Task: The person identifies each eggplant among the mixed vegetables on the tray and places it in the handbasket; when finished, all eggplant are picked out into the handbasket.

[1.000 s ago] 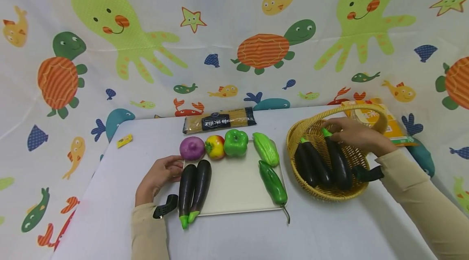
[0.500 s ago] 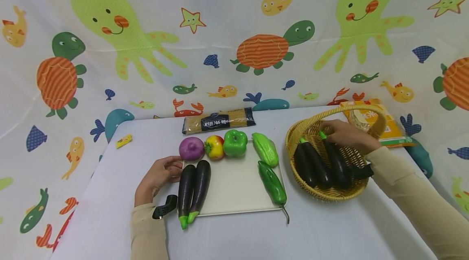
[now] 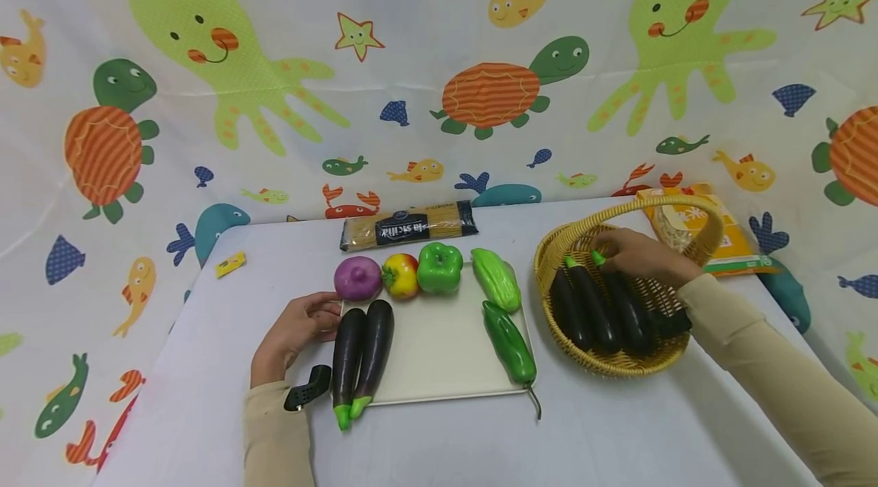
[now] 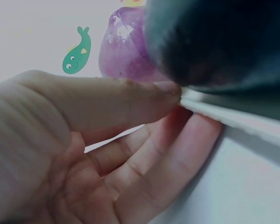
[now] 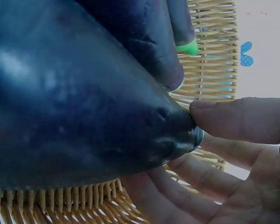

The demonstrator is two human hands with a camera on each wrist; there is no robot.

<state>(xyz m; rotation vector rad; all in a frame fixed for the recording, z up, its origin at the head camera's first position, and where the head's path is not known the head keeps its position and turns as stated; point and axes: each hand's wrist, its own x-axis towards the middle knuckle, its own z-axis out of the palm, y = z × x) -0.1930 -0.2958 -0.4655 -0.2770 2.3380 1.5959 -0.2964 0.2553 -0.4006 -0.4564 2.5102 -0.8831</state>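
Observation:
My left hand point(image 3: 302, 331) pinches the left edge of the cream-white tray point(image 3: 446, 354); in the left wrist view the thumb point(image 4: 144, 100) lies above the rim and the fingers under it. Two dark eggplants point(image 3: 362, 354) lie side by side on the tray's left edge, green stems toward me. My right hand point(image 3: 641, 254) reaches under the handle of the wicker basket point(image 3: 549, 304) and grips an eggplant point(image 5: 98, 102) near its stem end. This one lies at the right of the basket, with two other eggplants point(image 3: 583, 304) beside it.
Along the tray's far edge sit a purple onion point(image 3: 358, 278), a red-yellow pepper point(image 3: 401, 276) and a green bell pepper point(image 3: 440, 267). A light green vegetable point(image 3: 497, 280) and a green chili point(image 3: 509, 346) line its right side. Behind are a pasta pack point(image 3: 409, 226) and an orange bag point(image 3: 744, 243).
My right hand has shifted slightly left inside the basket, and the stem end of the eggplant it holds has moved left too. The left hand stays at the tray edge.

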